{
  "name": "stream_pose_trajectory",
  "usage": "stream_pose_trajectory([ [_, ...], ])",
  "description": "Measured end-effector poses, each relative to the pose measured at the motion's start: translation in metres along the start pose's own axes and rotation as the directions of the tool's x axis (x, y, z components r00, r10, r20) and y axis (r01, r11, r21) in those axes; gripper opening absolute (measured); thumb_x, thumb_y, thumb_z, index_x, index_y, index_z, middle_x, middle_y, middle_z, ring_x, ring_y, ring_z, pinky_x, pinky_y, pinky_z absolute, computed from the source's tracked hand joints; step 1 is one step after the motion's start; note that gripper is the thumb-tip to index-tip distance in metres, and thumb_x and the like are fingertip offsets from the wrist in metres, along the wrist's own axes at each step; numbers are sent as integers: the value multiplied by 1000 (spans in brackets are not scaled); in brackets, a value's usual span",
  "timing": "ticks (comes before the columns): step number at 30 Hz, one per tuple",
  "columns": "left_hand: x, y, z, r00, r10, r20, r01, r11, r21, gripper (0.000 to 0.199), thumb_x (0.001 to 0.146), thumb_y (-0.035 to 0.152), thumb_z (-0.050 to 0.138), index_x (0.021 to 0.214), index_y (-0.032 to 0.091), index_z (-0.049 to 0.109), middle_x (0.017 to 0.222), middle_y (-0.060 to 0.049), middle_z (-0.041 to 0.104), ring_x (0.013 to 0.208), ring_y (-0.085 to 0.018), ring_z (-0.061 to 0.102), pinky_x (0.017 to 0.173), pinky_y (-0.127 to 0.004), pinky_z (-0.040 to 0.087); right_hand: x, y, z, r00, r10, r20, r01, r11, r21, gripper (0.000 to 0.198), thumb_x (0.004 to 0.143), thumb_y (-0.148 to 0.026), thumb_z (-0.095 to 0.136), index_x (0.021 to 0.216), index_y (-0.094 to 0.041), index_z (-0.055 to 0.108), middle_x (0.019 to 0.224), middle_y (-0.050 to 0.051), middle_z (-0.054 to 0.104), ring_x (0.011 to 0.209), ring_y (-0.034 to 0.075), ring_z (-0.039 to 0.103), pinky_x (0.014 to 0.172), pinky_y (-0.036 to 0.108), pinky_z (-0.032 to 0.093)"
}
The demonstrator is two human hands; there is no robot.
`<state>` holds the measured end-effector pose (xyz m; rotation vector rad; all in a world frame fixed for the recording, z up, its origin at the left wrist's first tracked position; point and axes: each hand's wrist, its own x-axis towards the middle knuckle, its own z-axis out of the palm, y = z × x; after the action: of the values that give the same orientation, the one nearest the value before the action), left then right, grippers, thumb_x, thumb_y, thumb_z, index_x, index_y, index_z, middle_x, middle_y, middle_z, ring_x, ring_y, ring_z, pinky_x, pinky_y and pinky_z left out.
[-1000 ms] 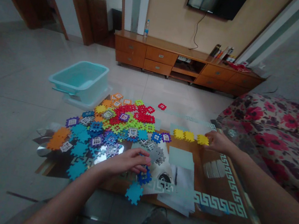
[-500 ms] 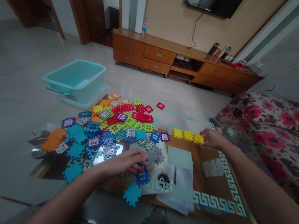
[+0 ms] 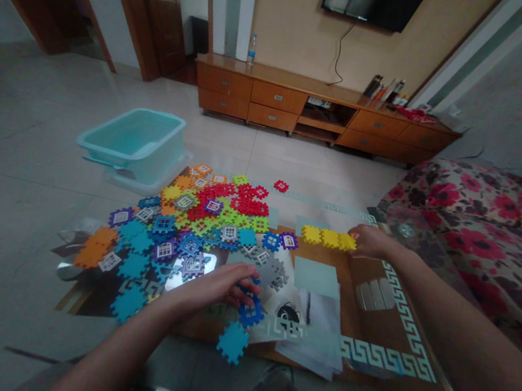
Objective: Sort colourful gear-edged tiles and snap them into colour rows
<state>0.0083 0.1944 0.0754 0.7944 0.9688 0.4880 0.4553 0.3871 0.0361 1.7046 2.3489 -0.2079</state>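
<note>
My right hand [image 3: 368, 242] pinches the right end of a row of yellow interlocking tiles [image 3: 330, 238], which lies at the right of the glass table. My left hand [image 3: 236, 283] rests low over the table, its fingers loosely stretched and slightly apart. Under and beside those fingers is a blue window-frame tile [image 3: 251, 313], partly covered. A light blue tile [image 3: 233, 342] lies nearer to me at the table's front edge. Grey gear-edged tiles [image 3: 275, 273] sit just beyond my left hand.
A heap of red [image 3: 249, 206], green, orange, blue and purple tiles covers the table's left half. Beyond its left corner stands a turquoise plastic bin [image 3: 131, 145]. White sheets [image 3: 321, 314] lie at the front. A flowered sofa [image 3: 488, 222] stands on the right.
The view has shifted very slightly. Both hands and the tiles stay in practically the same places.
</note>
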Motion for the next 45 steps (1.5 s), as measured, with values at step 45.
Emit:
stream_pose_trajectory([
  [45,2,-3,-3,999,32,-30,-29,994,102,46,87,60,56,108,19,60,117,-13,68,96,-23,68,91,-40,49,-7,1,11,995,97,16,-98,992,78,82,54,-23,77,132,-17,55,96,11,72,89,28,69,77,33,53],
])
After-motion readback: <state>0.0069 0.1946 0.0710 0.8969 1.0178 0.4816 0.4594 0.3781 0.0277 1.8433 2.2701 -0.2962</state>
